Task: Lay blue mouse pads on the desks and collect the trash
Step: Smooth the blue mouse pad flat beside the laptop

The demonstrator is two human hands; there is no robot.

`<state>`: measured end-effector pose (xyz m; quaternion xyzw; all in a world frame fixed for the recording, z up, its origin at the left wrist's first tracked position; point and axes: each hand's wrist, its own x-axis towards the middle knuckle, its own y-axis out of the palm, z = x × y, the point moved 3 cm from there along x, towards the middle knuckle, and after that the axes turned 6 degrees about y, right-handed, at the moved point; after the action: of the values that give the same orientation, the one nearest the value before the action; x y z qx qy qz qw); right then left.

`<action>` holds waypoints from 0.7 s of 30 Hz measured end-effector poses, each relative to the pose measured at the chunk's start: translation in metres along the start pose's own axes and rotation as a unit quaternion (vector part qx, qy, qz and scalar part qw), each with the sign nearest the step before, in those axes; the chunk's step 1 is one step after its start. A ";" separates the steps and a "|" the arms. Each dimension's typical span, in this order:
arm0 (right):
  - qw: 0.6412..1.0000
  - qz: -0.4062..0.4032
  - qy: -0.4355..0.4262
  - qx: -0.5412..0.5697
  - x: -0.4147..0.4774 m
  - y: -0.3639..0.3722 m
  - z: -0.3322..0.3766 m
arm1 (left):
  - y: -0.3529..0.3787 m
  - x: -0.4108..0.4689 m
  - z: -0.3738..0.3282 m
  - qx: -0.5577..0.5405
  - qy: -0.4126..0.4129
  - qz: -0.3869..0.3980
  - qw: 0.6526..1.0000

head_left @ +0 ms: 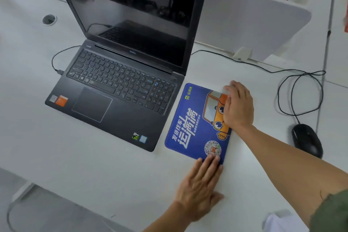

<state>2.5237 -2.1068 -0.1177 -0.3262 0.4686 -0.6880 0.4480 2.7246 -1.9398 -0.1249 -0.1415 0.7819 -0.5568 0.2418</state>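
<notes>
A blue mouse pad (190, 120) with white lettering and an orange cartoon car lies flat on the white desk (116, 171), just right of an open black laptop. My right hand (238, 107) presses flat on the pad's far right part, fingers straight. My left hand (202, 182) lies flat on the desk with its fingertips touching the pad's near edge.
The laptop (120, 84) stands open with a dark screen, its cable looping on the left. A black wired mouse (307, 140) sits to the right, its cord (293, 88) coiled behind it. A white divider (254, 24) backs the desk. Something white (276, 222) shows at the bottom right.
</notes>
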 end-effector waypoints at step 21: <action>1.000 0.022 0.004 -0.018 0.001 0.001 0.002 | -0.032 0.026 0.104 -0.063 -0.241 -0.068 0.966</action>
<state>2.5251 -2.1083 -0.1183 -0.3216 0.4896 -0.6706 0.4552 2.7571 -2.0468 -0.1274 -0.3388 0.7228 -0.4712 0.3752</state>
